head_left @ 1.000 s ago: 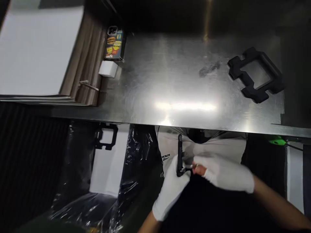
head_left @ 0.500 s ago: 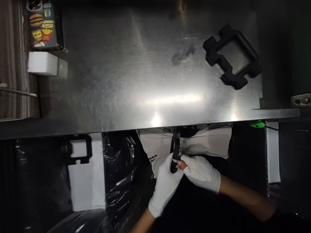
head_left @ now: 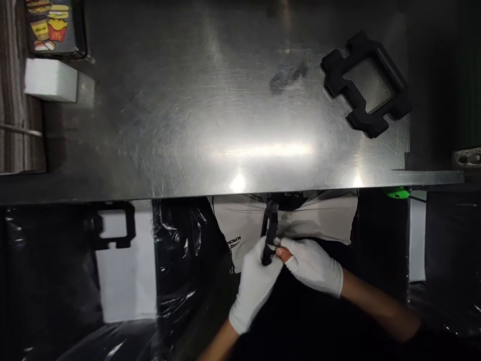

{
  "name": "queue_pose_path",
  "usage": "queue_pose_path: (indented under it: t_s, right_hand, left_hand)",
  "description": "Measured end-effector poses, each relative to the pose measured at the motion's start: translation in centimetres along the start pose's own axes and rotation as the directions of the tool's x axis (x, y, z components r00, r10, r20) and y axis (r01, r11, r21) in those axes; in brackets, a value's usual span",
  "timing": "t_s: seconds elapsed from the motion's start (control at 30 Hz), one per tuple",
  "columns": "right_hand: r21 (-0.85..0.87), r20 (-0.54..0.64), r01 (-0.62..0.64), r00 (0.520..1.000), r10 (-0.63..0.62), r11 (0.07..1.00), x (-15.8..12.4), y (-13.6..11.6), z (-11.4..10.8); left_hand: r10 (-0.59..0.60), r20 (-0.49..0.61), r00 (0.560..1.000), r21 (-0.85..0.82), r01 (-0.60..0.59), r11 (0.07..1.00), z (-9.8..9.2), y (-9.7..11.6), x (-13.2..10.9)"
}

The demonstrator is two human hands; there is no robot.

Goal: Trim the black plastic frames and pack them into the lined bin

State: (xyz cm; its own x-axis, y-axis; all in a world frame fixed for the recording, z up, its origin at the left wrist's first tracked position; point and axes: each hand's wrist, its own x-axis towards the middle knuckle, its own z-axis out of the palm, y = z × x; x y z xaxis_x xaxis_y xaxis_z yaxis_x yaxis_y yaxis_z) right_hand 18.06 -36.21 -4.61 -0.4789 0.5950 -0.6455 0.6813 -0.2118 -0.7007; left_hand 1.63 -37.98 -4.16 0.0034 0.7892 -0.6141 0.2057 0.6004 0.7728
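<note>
My left hand [head_left: 257,286], in a white glove, is closed round the lower end of a black frame-shaped part [head_left: 271,225], held upright and edge-on below the table edge. My right hand [head_left: 314,266], gloved with the thumb tip bare, pinches close beside the part's lower edge. A tiny pale, shiny bit shows at its fingertips, too small to name. Another black frame [head_left: 338,90], with notched edges and an open middle, lies flat on the right of the metal table.
The metal table [head_left: 169,115] ends just beyond my hands. At its left are a white block [head_left: 51,80] and a phone case with food pictures [head_left: 56,30]. Below the edge, a black frame [head_left: 131,225] rests over a white surface at left, beside black plastic sheeting [head_left: 180,281]. A green item [head_left: 398,193] is at right.
The view has shifted slightly, so the block and phone case sit farther left and higher. My left hand keeps its hold; my right fingertips have moved only slightly along the part's edge.
</note>
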Motion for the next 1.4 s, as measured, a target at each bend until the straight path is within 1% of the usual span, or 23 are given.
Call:
queue_pose_path:
  t_s: [0.1,0.17,0.27,0.3,0.33,0.4,0.43,0.5,0.53,0.57,0.6,0.67,0.77,0.87,0.93,1.0,1.03,1.07,1.1,1.17,1.23,1.3,1.4]
  right_hand:
    - [0.036,-0.022,0.096,0.995,-0.096,0.995,-0.8,0.5,-0.8]
    - [0.047,-0.161,0.113,0.982,-0.104,0.992,-1.0,0.7,-1.5]
    - [-0.042,-0.414,0.141,0.899,-0.146,0.989,-0.1,0.4,-3.1]
    - [-0.105,-0.418,0.175,0.885,-0.203,0.979,0.6,0.1,-3.7]
    - [-0.171,-0.362,0.224,0.891,-0.273,0.959,1.5,-0.2,-4.4]
    - [-0.275,-0.17,0.299,0.92,-0.353,0.914,3.2,-0.8,-5.5]
    - [-0.308,-0.102,0.303,0.932,-0.347,0.902,3.9,-1.0,-5.9]
    - [-0.313,-0.107,0.235,0.954,-0.28,0.92,4.9,-1.2,-6.0]
    - [-0.266,-0.168,0.186,0.957,-0.235,0.946,5.1,-1.2,-5.8]
    - [-0.181,-0.237,0.143,0.954,-0.184,0.973,5.2,-1.2,-5.4]
    - [-0.068,-0.291,0.118,0.947,-0.133,0.991,5.2,-1.3,-4.7]
    - [0.164,-0.341,0.086,0.94,-0.026,0.983,4.9,-1.6,-2.9]
    - [0.364,-0.272,0.068,0.962,0.036,0.929,4.2,-2.8,0.0]
    - [0.381,-0.215,0.199,0.969,-0.123,0.903,3.2,-3.6,1.1]
    - [0.302,-0.325,0.313,0.922,-0.211,0.901,2.3,-3.5,0.3]
    - [0.206,-0.478,0.327,0.856,-0.197,0.922,1.4,-2.8,-1.5]
    - [0.17,-0.506,0.29,0.846,-0.169,0.942,0.9,-2.4,-2.4]
    - [0.14,-0.478,0.236,0.867,-0.143,0.962,0.3,-1.9,-3.0]
    - [0.106,-0.386,0.178,0.914,-0.124,0.978,-0.2,-1.4,-3.4]
    - [0.001,-0.107,0.105,0.989,-0.104,0.995,-1.1,-0.6,-3.2]
    - [-0.128,0.078,0.094,0.993,-0.085,0.987,-1.9,0.0,-1.9]
    - [-0.256,0.095,0.089,0.993,-0.066,0.963,-2.5,0.3,-0.4]
    - [-0.376,0.034,0.047,0.999,-0.037,0.925,-2.9,0.2,1.1]
  left_hand:
    - [-0.01,0.045,0.999,-0.009,0.01,1.0,-0.9,0.0,0.0]
    - [-0.035,0.088,0.996,0.029,0.033,0.999,-2.0,0.2,0.2]
    - [-0.07,0.226,0.972,0.104,0.047,0.993,-4.2,0.9,1.0]
    - [-0.075,0.291,0.954,0.123,0.04,0.992,-5.1,1.2,1.3]
    - [-0.082,0.357,0.931,0.145,0.032,0.989,-5.9,1.4,1.6]
    - [-0.092,0.42,0.903,0.206,0.004,0.979,-7.5,1.5,1.8]
    - [-0.066,0.365,0.929,0.242,-0.026,0.97,-8.2,1.3,1.6]
    - [0.092,0.066,0.994,0.321,-0.109,0.941,-9.2,0.4,0.6]
    - [0.193,-0.132,0.972,0.349,-0.137,0.927,-9.4,-0.2,-0.3]
    - [0.256,-0.294,0.921,0.351,-0.145,0.925,-9.4,-0.9,-1.2]
    - [0.26,-0.399,0.879,0.319,-0.133,0.938,-9.2,-1.5,-2.1]
    - [0.121,-0.428,0.896,0.17,-0.051,0.984,-8.0,-2.4,-3.3]
    - [-0.065,-0.309,0.949,-0.063,0.048,0.997,-5.5,-2.2,-3.3]
    - [-0.087,-0.276,0.957,-0.287,0.004,0.958,-4.0,-1.1,-2.0]
    - [-0.102,-0.225,0.969,-0.319,0.026,0.948,-3.8,-0.8,-1.2]
    - [-0.123,-0.14,0.982,-0.167,0.099,0.981,-3.8,-1.1,-0.9]
    - [-0.132,-0.103,0.986,-0.034,0.13,0.991,-3.8,-1.4,-1.0]
    - [-0.143,-0.074,0.987,0.123,0.151,0.981,-3.7,-1.8,-1.1]
    - [-0.15,-0.048,0.988,0.289,0.157,0.944,-3.5,-2.1,-1.3]
    - [-0.151,-0.006,0.989,0.569,0.128,0.812,-3.1,-2.6,-1.7]
    - [-0.152,0.025,0.988,0.742,0.084,0.666,-2.6,-2.6,-2.1]
    - [-0.163,0.052,0.985,0.836,0.046,0.547,-2.3,-2.3,-2.4]
    - [-0.168,0.071,0.983,0.887,0.015,0.462,-2.0,-1.6,-2.5]
